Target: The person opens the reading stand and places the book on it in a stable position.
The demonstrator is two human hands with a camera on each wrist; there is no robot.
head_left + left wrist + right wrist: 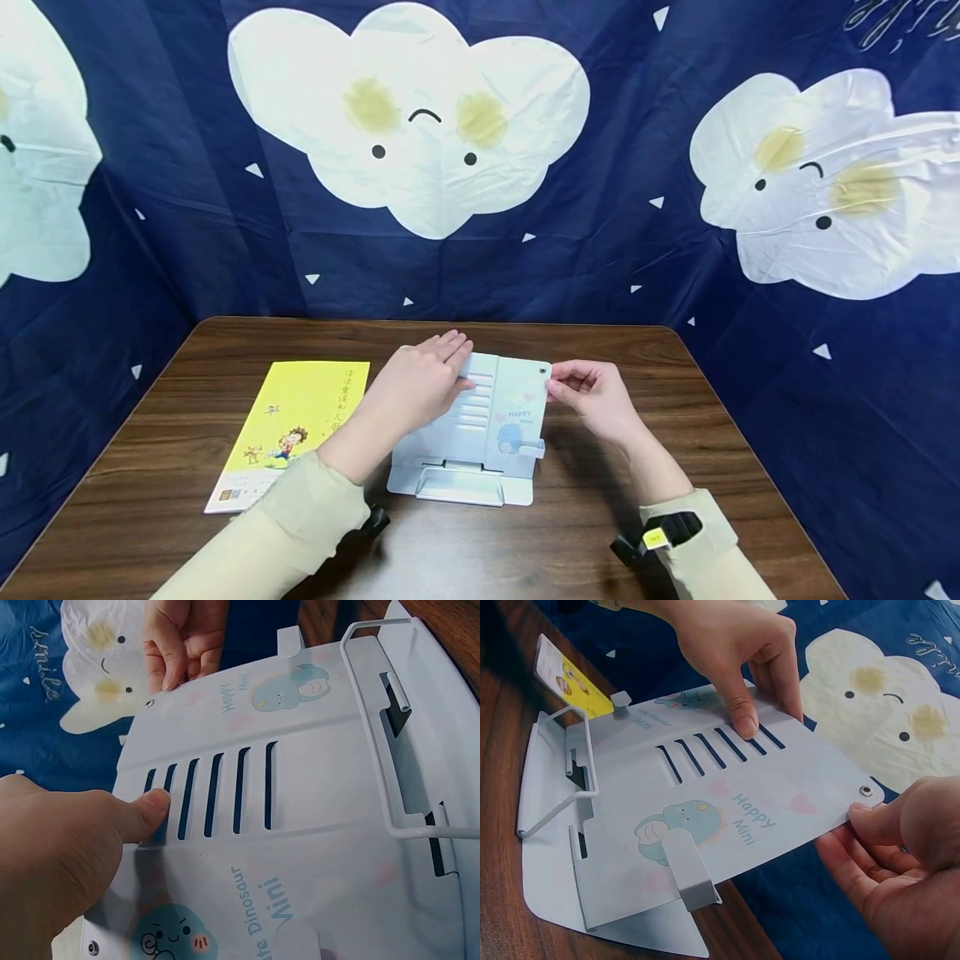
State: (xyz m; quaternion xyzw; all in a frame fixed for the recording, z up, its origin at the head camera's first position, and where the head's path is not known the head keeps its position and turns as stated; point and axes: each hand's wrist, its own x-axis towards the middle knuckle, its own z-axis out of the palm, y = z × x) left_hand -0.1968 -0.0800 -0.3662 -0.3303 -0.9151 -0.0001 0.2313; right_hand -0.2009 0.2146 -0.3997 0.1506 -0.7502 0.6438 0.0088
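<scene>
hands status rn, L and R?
Left hand: holding the white stand, thumb on its front.
Right hand: pinching the white stand's edge near a top corner.

Left hand (423,379): its palm and fingers hide the upper left of the metal book stand (517,417) from the head view; the left wrist view shows only the thumb, other fingers out of sight. Right hand (596,398): I cannot see every fingertip, some being behind the corner its thumb presses. Yellow book (300,408), left of the left fingers: lower right corner concealed by the sleeve (315,512); bottom print illegibly small. Script lettering (876,23), beyond the right fingers: cut off at top.
</scene>
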